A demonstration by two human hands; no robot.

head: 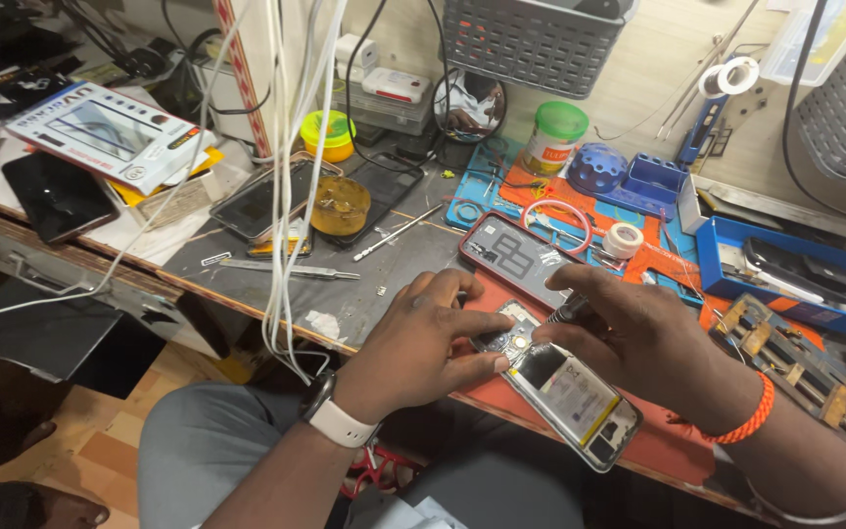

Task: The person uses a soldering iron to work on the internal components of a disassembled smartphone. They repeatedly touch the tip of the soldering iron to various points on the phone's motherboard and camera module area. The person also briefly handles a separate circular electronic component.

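Both hands meet over an opened phone (565, 387) lying w/ its back cover off, insides up, on the orange mat (658, 446) at the bench's near edge. Left hand (423, 343) (white-strapped watch on the wrist) is curled, thumb and fingertips pressed down on the phone's upper end, steadying it. Right hand (638, 333), orange band and metal bangle on the wrist, is closed around a thin dark tool (570, 312); its tip goes down to the circuit board near the top of the phone, just beside the left thumb. Exact tool type: can't tell, mostly hidden by fingers.

Just beyond the hands lies a dark back cover w/ red rim (511, 257), touching nothing in the grip. Beyond that, a red ring (557, 223) and a small tape roll (624, 240) on the blue-and-orange mat. Past the left hand: tweezers (291, 268) flat on the grey mat, a round amber tin (340, 206), another phone face-up (261, 201). White cables (286, 176) hang down left of the left hand. To the right of the right hand, a blue tray (795, 304) w/ a dark phone in it; nearer, a metal clamp jig (800, 367). Far side: green-lidded jar (555, 137), grey basket (531, 39).
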